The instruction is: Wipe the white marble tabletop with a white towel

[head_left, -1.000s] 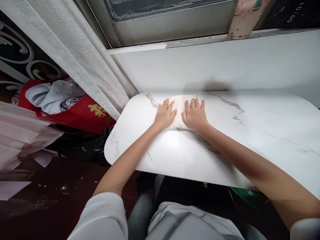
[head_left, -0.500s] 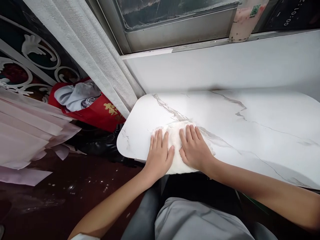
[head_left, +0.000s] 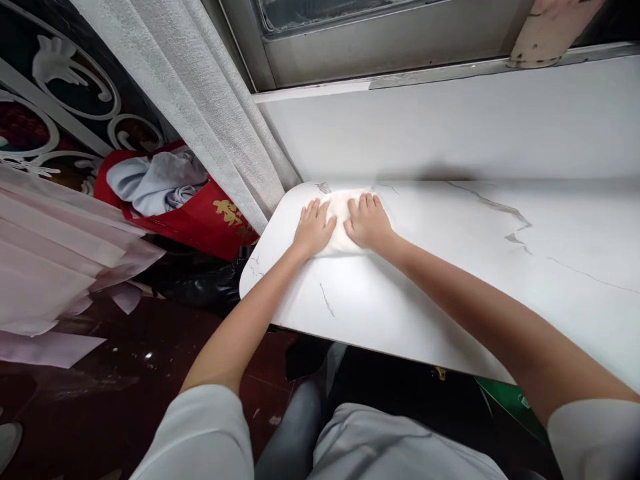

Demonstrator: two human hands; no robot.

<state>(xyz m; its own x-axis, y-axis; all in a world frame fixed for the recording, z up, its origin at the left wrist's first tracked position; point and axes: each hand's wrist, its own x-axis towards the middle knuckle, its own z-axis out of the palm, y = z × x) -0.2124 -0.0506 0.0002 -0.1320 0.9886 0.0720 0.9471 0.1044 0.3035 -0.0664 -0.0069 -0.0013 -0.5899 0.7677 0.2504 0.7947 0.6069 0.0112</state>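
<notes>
A fluffy white cloth point(head_left: 341, 205) lies flat on the white, marble-patterned tabletop point(head_left: 410, 313), close to its back edge. My left hand point(head_left: 315, 227) presses down on the cloth's left part, fingers stretched forward. On the right part of it rests my right hand point(head_left: 369, 221), also flat with fingers extended. Both palms touch the cloth, and neither hand is wrapped round it. The hands cover parts of the cloth's two sides.
A grey-white curtain point(head_left: 200, 100) hangs at the table's left corner. Beside it stands a red bag point(head_left: 200, 223) holding pale grey fabric point(head_left: 155, 180). Behind the table is a window ledge with a pinkish cup point(head_left: 553, 30). Sheer pink fabric point(head_left: 60, 253) hangs at far left.
Both hands have slid the cloth away from me, from the table's front edge to near the back. My arms are stretched further, and the view has shifted slightly.
</notes>
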